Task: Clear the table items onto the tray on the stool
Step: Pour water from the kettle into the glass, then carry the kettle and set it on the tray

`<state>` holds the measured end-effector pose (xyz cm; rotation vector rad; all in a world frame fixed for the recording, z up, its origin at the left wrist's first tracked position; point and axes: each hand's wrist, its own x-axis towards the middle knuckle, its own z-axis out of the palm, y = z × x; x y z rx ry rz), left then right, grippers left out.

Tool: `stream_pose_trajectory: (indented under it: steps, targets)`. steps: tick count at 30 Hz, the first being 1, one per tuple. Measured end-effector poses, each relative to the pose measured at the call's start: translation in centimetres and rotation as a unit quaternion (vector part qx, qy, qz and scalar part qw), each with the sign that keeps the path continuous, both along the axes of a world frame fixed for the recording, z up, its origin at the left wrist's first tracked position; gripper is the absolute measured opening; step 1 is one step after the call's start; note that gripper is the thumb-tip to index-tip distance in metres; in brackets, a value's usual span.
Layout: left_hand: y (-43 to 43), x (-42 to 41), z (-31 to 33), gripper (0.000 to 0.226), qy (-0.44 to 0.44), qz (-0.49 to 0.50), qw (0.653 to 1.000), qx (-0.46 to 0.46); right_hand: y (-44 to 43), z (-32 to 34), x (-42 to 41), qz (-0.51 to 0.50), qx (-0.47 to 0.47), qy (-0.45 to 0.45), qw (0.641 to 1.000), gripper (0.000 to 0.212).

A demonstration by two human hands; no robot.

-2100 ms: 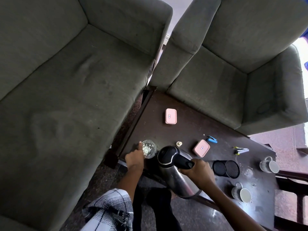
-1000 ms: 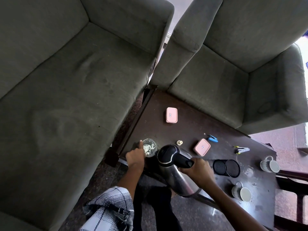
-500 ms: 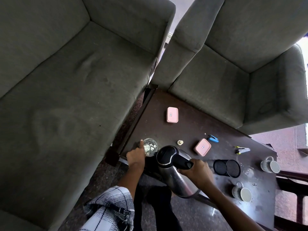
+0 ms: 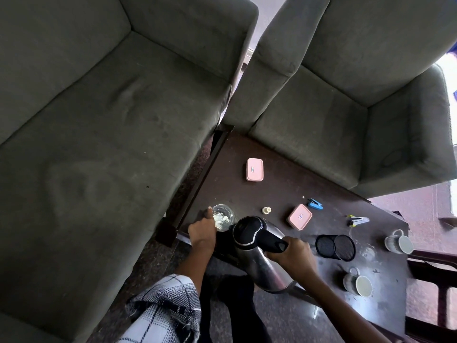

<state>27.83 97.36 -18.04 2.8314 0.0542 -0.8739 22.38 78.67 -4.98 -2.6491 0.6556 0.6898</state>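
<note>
While the right hand (image 4: 294, 256) grips the tilted kettle (image 4: 262, 266), the left hand (image 4: 201, 231) clasps a glass (image 4: 228, 211) holding whitish bits (image 4: 220, 217).

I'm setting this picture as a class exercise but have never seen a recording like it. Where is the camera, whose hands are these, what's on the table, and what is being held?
No machine here: a person wears a wide-angle camera on the head, looking down at their own hands; that is the only view. The right hand grips the handle of a steel kettle, tilted toward a glass that the left hand holds near the table corner. Also on the table: a far pink box, a near pink box, a small bottle, a blue stapler, a black mesh holder on its side, a far mug and a near mug. Grey sofas stand behind. I see no tray.
</note>
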Motion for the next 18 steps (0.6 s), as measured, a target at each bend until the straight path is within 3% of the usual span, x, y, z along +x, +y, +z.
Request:
stream_pose_trajectory:
  steps: [8, 11, 14, 18]
  targets:
    - [0.2, -0.1, 1.1, 0.072, 0.070, 0.065, 0.992, -0.080, -0.9, 0.5, -0.8, -0.031, 0.022, -0.037, 0.999, 0.034]
    - [0.9, -0.1, 2.1, 0.060, 0.075, 0.101, 0.984, -0.129, -1.4, 1.2, -1.2, -0.046, 0.038, -0.049, 0.997, 0.034]
    - [0.9, 0.1, 4.0, 0.033, 0.102, 0.189, 0.940, -0.264, -2.0, 2.2, -2.0, -0.073, 0.066, -0.074, 0.992, 0.034]
    - [-1.1, 1.1, 7.8, 0.022, 0.076, 0.298, 0.867, -0.393, -3.0, 4.8, -3.1, -0.102, 0.094, -0.127, 0.982, 0.028]
